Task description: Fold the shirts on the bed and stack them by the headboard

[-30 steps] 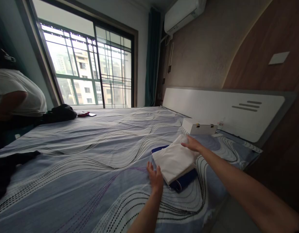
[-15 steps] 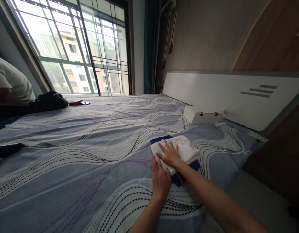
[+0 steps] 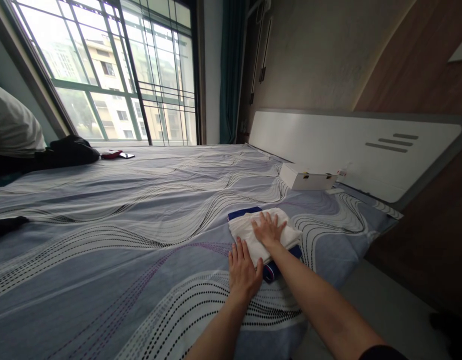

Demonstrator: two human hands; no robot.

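A folded white cloth (image 3: 246,227) lies on top of a folded dark blue cloth (image 3: 244,213) near the right side of the bed. My right hand (image 3: 269,230) lies flat on the white cloth, fingers spread. My left hand (image 3: 244,270) rests flat on the bed sheet at the near edge of the stack, fingers stretched out and touching the white cloth. Neither hand holds anything.
The bed sheet (image 3: 121,225) is grey-blue with wavy dotted lines. A white box (image 3: 308,177) sits by the white headboard (image 3: 347,150). Dark clothing (image 3: 71,150) and small items lie at the far side, beside a person in a white shirt (image 3: 11,127). A big window (image 3: 114,75) is behind.
My right hand came from the far corner of the white cloth onto its middle. My left hand moved up against the stack. The view dropped and shifted slightly.
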